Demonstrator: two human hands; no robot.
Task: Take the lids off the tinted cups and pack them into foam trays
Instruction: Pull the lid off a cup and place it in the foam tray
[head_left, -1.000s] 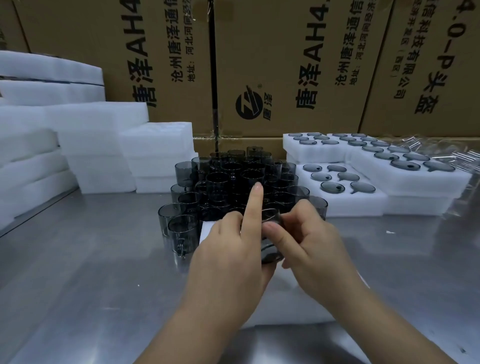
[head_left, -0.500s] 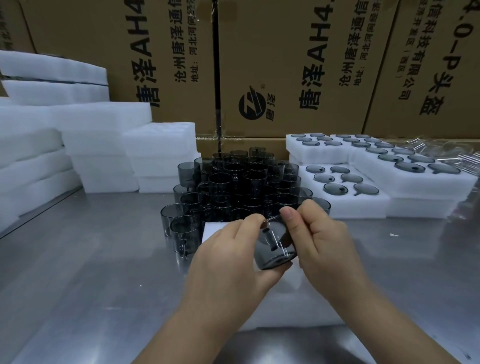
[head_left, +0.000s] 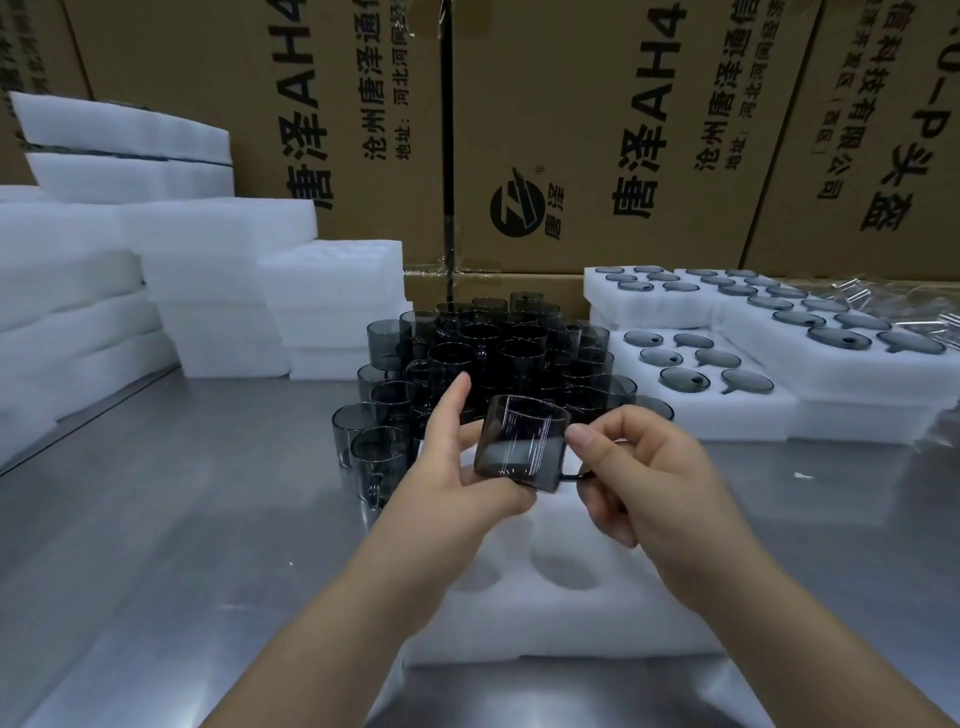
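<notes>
— What stands at the back?
— Brown cardboard boxes (head_left: 597, 130) side by side, printed with black Chinese characters and "AH4"; a dark upright strip (head_left: 447, 156) runs between two of them.
— And lower down?
— A brushed metal table (head_left: 156, 519); a small white scrap (head_left: 802, 475) on its right side; crumpled clear plastic (head_left: 883, 293) at far right.

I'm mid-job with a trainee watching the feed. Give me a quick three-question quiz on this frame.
1. True or false: the held cup sits in a pocket of the near foam tray.
2. Where do the filled foam trays lie from the loose cups? A: left. B: right. C: nearer the person.
3. Fill in: the held cup's handle points toward the ___ hand.

Key: 1 false, since the left hand and right hand hold it above the tray. 2 B. 3 right.
</notes>
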